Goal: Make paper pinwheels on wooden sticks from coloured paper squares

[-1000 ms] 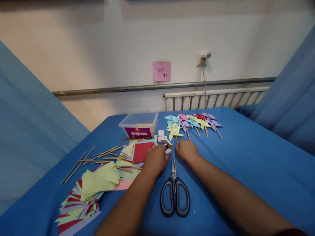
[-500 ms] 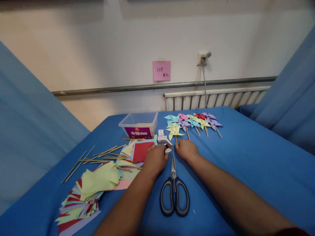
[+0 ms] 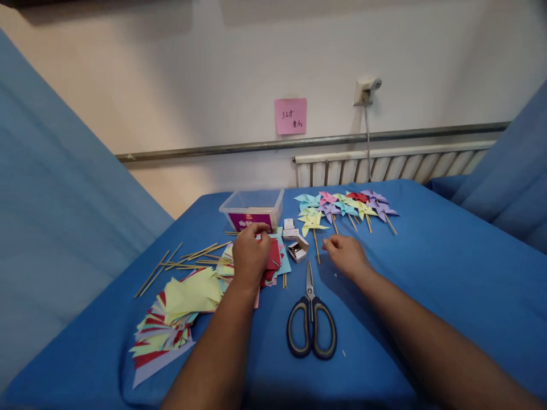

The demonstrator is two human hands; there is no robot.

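Observation:
My left hand (image 3: pixel 251 254) is over the red paper squares (image 3: pixel 274 255), its fingers curled; what they hold, if anything, is hidden. On the red paper lies a thin, shiny piece too small to name. My right hand (image 3: pixel 345 256) hovers beside the stick of the front yellow pinwheel (image 3: pixel 313 221), fingers closed and nothing visible in them. Between the hands stands a small open white box (image 3: pixel 298 250) with metal bits inside. Scissors (image 3: pixel 311 319) with dark handles lie shut in front of it, points away from me.
Several finished pinwheels (image 3: pixel 348 208) lie at the back right. Behind my left hand stands a clear plastic tub (image 3: pixel 252 200). Loose sticks (image 3: pixel 164 267) and fanned paper sheets (image 3: pixel 166 333) cover the left side. Two more small boxes (image 3: pixel 289 229) sit near the tub.
My left hand has left the small box and moved left over the red paper, uncovering the box. My right hand has drawn back from the yellow pinwheel's stick. The view has shifted slightly.

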